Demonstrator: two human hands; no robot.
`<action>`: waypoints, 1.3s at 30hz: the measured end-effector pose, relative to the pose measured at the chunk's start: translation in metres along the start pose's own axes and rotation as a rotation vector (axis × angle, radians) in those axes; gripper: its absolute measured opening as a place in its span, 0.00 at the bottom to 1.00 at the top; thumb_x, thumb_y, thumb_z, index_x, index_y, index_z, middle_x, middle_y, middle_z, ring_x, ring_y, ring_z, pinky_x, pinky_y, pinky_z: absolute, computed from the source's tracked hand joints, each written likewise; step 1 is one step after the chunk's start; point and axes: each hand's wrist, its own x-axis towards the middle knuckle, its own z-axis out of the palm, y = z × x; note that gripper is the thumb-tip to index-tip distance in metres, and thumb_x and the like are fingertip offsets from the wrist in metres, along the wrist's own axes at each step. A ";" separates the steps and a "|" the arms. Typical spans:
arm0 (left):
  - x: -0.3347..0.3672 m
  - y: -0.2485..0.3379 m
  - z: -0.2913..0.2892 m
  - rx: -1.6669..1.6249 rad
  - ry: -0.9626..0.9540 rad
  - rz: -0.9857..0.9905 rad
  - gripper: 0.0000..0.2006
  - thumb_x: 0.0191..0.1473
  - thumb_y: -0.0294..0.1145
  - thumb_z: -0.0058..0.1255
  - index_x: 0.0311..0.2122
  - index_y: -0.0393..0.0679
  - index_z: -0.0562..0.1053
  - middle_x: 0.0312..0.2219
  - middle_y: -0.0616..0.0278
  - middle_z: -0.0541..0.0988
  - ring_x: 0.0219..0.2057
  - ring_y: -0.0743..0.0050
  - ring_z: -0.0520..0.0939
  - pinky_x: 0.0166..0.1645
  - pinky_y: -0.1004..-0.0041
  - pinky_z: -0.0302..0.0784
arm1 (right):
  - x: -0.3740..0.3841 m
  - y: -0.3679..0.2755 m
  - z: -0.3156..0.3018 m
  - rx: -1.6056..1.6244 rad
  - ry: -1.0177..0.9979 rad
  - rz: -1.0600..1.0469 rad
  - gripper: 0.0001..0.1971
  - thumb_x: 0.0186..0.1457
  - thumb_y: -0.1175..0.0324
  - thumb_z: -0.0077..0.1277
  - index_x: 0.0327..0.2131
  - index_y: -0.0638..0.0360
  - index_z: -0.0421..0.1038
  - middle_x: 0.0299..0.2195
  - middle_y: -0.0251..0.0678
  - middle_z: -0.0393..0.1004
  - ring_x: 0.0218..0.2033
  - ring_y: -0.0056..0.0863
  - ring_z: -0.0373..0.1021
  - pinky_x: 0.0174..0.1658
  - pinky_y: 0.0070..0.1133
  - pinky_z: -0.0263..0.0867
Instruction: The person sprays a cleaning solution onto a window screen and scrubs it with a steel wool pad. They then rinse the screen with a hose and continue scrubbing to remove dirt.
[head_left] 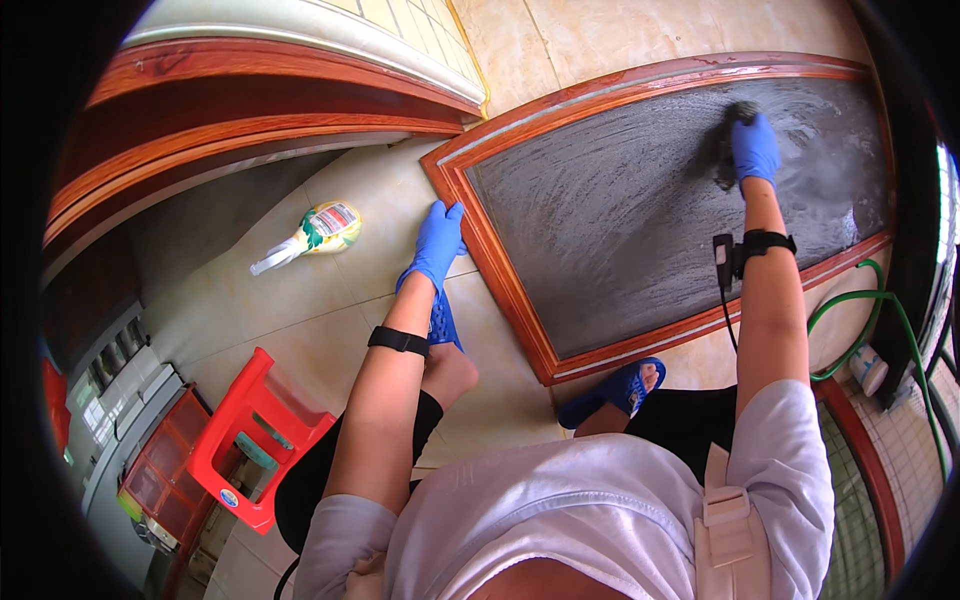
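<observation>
A large wood-framed screen panel (620,230) lies on the tiled floor in front of me, its dark grey surface covered in pale, wet-looking swirls. My right hand (755,148), in a blue glove, presses a dark scouring pad (742,110) against the panel's far right part. The fingers are closed round the pad and hide some of it. My left hand (437,242), gloved in blue too, grips the reddish-brown wooden frame (492,262) at its left side. To the left of that hand a spray bottle (333,227) with a white nozzle lies on the floor.
A red plastic stool (262,440) stands at lower left. Beyond the bottle is a wooden door frame (290,85). A green hose (890,296) curls past the panel's right end. My feet, in blue slippers (612,393), are close to the panel's near edge.
</observation>
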 end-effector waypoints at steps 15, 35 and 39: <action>0.000 -0.007 -0.014 0.036 0.007 -0.078 0.25 0.58 0.43 0.44 0.51 0.32 0.62 0.30 0.49 0.76 0.16 0.67 0.78 0.18 0.71 0.76 | -0.119 -0.108 0.047 0.240 -0.223 -0.756 0.13 0.49 0.70 0.44 0.40 0.51 0.69 0.40 0.42 0.71 0.41 0.43 0.69 0.44 0.34 0.66; -0.003 -0.003 -0.017 0.125 -0.011 -0.076 0.22 0.58 0.45 0.44 0.43 0.31 0.63 0.27 0.47 0.76 0.15 0.67 0.77 0.19 0.71 0.75 | -0.113 -0.163 0.044 0.307 0.086 -0.853 0.18 0.47 0.77 0.44 0.42 0.45 0.71 0.30 0.43 0.71 0.33 0.40 0.70 0.34 0.35 0.67; -0.003 0.008 -0.003 0.091 -0.019 -0.043 0.21 0.58 0.45 0.44 0.42 0.31 0.64 0.29 0.48 0.76 0.16 0.67 0.77 0.19 0.71 0.75 | 0.050 -0.040 0.021 0.121 0.336 -0.375 0.12 0.49 0.69 0.48 0.39 0.48 0.74 0.30 0.48 0.74 0.33 0.48 0.71 0.36 0.37 0.68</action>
